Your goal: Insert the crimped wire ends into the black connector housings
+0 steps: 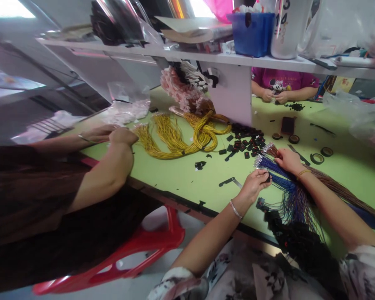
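My left hand point(255, 184), with a bangle at the wrist, pinches a small black connector housing point(268, 178) just above the table. My right hand point(289, 161) is closed at the metal-tipped ends of a bundle of brown wires point(334, 183); how many strands it grips is hidden. Between the hands lie blue wires point(276, 168), with silvery terminals at their ends. Below them hangs a heap of black connectors point(295, 237) joined to wires, over the table's near edge. A pile of loose black housings point(245, 141) sits beyond my left hand.
Bundles of yellow wire point(175, 141) lie at the left, near a co-worker's arms point(109, 166). A small blade tool point(231, 181), tape rolls point(317, 158) and a dark phone-like object point(288, 124) rest on the green table point(187, 179). Another person point(283, 85) sits opposite, below a shelf point(206, 54).
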`<state>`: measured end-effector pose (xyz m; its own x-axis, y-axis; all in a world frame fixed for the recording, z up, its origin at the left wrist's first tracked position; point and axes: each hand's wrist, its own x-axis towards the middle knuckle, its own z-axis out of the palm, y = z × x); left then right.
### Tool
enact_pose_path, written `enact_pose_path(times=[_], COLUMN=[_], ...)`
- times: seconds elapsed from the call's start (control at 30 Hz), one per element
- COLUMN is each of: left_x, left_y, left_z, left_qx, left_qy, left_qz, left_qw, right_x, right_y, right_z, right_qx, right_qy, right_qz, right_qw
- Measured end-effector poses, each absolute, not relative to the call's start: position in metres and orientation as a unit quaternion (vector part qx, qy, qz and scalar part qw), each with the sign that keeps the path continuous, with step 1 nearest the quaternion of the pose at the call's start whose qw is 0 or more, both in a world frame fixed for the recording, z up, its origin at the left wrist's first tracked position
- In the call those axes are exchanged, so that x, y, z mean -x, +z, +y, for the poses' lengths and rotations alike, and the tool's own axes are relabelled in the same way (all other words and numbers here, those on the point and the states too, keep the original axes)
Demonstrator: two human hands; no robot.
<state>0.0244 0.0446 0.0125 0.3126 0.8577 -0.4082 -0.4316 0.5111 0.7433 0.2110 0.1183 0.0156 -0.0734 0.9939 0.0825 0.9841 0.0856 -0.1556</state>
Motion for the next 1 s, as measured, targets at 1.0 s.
enact_pose_path(times=[1.0], left_x=[-0.023], left_y=[-0.004], left_z=[0.042], left_qx=[-0.231], left_qy=[0.456], left_qz=[0.335], left_qw=[0.791], right_x=[-0.187], right_y=[0.039], right_z=[0.065], right_qx=[0.543], right_qy=[0.345], right_qz=[-0.665], right_qw=[0.379])
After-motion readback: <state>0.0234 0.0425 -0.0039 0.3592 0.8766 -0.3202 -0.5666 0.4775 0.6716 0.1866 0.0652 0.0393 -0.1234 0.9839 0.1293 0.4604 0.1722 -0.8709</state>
